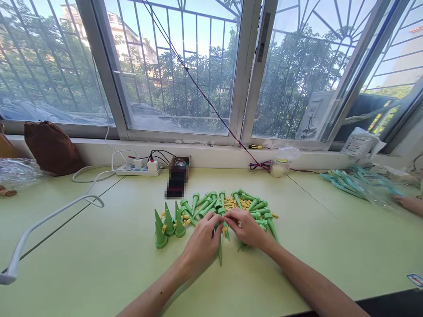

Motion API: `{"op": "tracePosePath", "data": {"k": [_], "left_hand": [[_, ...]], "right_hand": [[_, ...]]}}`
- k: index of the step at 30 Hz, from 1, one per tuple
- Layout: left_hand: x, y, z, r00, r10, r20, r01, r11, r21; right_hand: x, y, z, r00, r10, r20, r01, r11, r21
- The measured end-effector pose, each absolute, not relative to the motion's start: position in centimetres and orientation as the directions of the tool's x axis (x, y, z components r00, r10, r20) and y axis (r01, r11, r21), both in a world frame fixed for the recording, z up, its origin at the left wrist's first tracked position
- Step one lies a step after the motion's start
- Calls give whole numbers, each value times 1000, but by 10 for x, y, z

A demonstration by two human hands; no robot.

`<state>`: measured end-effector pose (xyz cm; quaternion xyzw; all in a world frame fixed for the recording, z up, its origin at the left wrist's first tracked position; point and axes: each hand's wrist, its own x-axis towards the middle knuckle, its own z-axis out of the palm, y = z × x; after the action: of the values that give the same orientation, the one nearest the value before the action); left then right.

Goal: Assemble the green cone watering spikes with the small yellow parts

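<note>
My left hand (pixel 205 235) is closed around a green plastic plant watering spike (pixel 220 254), whose pointed end hangs down below the fingers. Close beside it, my right hand (pixel 247 227) has thumb and fingertips pinched together near the upper end of that spike; what lies between them is too small and covered to make out. Around both hands lie many similar green spikes (pixel 271 229) with wide caps, in a loose heap. Small yellow valve pieces (pixel 244 204) are piled among them. To the left, several spikes (pixel 168 222) stand point up, with yellow pieces beside them.
A power strip (pixel 139 169) with cables and a small box (pixel 180 165) sit along the back wall. A white curved stand arm (pixel 49 220) crosses the left. Plastic bags (pixel 353 182) lie at right, where another person's hand (pixel 409 204) reaches in. A brown pouch (pixel 51 147) stands back left.
</note>
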<state>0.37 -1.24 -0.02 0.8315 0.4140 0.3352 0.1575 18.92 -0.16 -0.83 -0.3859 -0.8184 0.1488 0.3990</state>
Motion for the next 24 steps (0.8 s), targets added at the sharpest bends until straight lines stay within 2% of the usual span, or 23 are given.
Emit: {"op": "tracePosePath", "data": {"k": [12,19,24], "left_hand": [[4,-12,-1,427,805,412,594,-593,543],[4,-9,-2,411,821,397,602,-571,558],[4,-9,-2,412,818,403,595,-576,561]], "right_hand": [[190,-1,-12,-373,804,463,502,594,-628],[189,-2,-8,-408,753,516,517,656,-549],[189,-2,-9,-420,758,499,526,651,-547]]}}
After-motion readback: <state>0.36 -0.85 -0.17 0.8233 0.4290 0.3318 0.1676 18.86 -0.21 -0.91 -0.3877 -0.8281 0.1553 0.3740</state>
